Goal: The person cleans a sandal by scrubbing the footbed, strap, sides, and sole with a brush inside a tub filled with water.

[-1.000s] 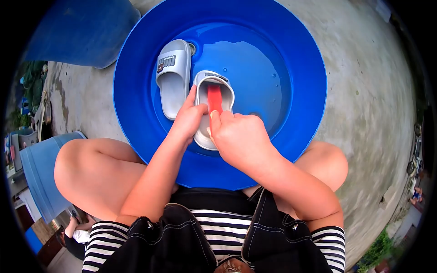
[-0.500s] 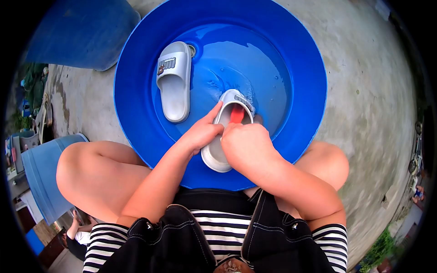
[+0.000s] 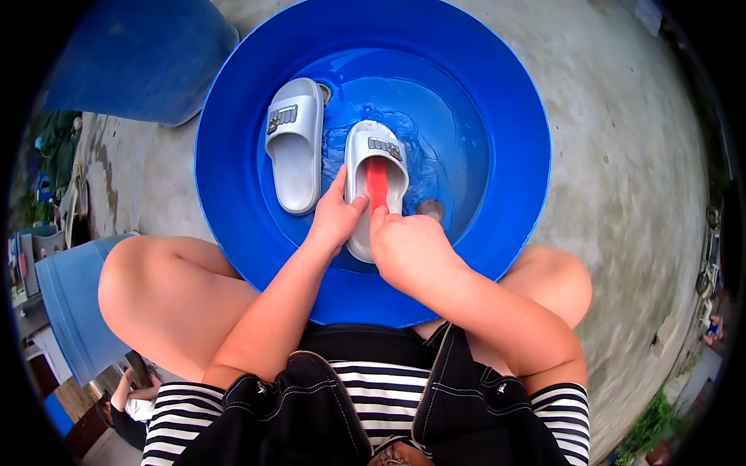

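Blue tub (image 3: 522,155), one, water (image 3: 451,144) in its base. Held slipper (image 3: 376,146), grey, one: about mid-tub, toe toward the far edge; we cannot tell whether it rests on the bottom. Left hand (image 3: 338,219): reaching in over the near edge, fingers and thumb parted only enough to clasp the slipper's left side. Right hand (image 3: 413,245): forearm slanting in from the near right, knuckles up, fingers curled tight round a red tool (image 3: 377,182) running under the strap. Second slipper (image 3: 296,147): we list it nearer the left edge.
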`<act>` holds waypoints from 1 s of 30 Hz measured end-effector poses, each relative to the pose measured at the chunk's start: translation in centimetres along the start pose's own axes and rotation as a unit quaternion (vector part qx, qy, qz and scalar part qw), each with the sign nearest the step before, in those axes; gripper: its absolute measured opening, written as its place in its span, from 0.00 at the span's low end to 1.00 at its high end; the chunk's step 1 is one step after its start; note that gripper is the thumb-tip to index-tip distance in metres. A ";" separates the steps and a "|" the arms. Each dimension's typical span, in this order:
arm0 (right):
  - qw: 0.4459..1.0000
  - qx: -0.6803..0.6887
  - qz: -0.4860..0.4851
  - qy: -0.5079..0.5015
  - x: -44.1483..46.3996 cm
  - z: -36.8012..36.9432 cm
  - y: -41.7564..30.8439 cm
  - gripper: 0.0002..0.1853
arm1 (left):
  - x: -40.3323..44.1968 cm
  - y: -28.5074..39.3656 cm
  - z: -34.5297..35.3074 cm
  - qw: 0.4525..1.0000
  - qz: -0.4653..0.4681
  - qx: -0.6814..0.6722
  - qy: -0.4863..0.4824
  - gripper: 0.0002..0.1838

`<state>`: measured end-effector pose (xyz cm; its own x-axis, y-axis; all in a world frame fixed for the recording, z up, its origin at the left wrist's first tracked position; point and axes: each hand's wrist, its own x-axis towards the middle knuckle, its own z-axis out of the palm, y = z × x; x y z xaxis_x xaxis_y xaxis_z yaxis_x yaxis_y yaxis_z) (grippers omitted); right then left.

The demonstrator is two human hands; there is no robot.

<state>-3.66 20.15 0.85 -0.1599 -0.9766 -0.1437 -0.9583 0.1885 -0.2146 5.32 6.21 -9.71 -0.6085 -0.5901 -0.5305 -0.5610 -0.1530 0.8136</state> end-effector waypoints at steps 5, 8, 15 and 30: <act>0.997 -0.021 0.069 0.038 1.2 0.7 1.1 0.13 | -1.2 1.8 -0.3 0.994 0.050 0.090 0.023 0.41; 0.996 -0.013 0.087 0.035 3.0 2.0 3.6 0.13 | -1.2 2.3 -0.6 0.997 0.040 0.058 0.012 0.41; 0.998 0.027 0.049 -0.016 0.6 -2.0 0.2 0.10 | -1.0 2.7 -1.7 0.998 0.027 0.050 0.016 0.40; 0.993 0.029 0.109 0.021 3.5 0.6 3.1 0.08 | -1.3 3.4 -1.2 0.994 0.032 0.106 0.015 0.39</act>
<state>-7.05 17.42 -0.89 -0.3723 -0.9155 -0.1523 -0.8853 0.3996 -0.2380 4.85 5.51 -6.01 -0.6318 -0.6175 -0.4685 -0.6286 0.0546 0.7758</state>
